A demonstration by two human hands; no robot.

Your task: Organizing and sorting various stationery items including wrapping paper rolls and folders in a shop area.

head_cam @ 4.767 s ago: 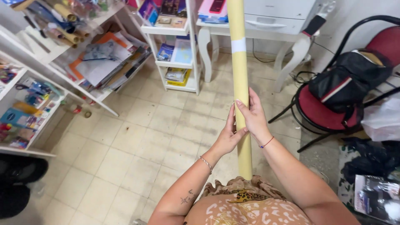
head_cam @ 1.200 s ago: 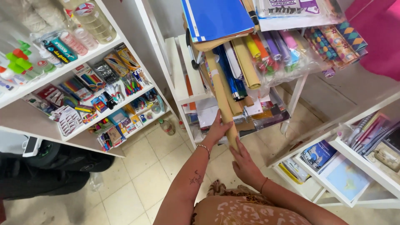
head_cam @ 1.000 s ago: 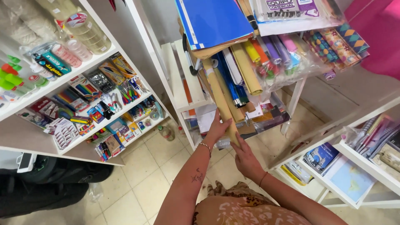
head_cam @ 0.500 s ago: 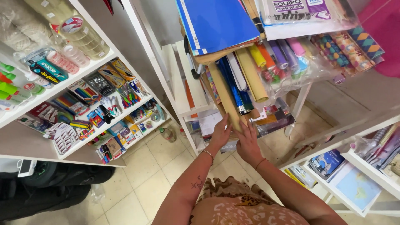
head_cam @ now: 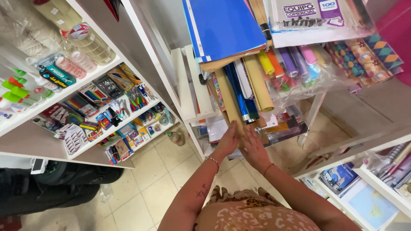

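Both my hands are pressed against the near end of a long tan paper roll (head_cam: 228, 100) that lies among other rolls on a white shelf (head_cam: 195, 92). My left hand (head_cam: 228, 140) cups the roll's end from the left. My right hand (head_cam: 252, 147) covers it from the right, fingers flat against it. Beside the tan roll lie a shiny blue roll (head_cam: 239, 94), a kraft-coloured roll (head_cam: 259, 83) and several coloured rolls (head_cam: 291, 60) in clear plastic. A stack of blue card sheets (head_cam: 222, 25) rests on top of the rolls.
A white shelving unit (head_cam: 92, 81) on the left holds tape rolls, pens, markers and small packets. Low shelves at the right (head_cam: 372, 184) hold notebooks and booklets. A small bottle (head_cam: 176, 137) stands on the tiled floor, and a dark bag (head_cam: 55, 188) lies at lower left.
The tan roll has slid further into the shelf among the other rolls. Both hands moved up to its near end, the right hand rising from lower down the roll.
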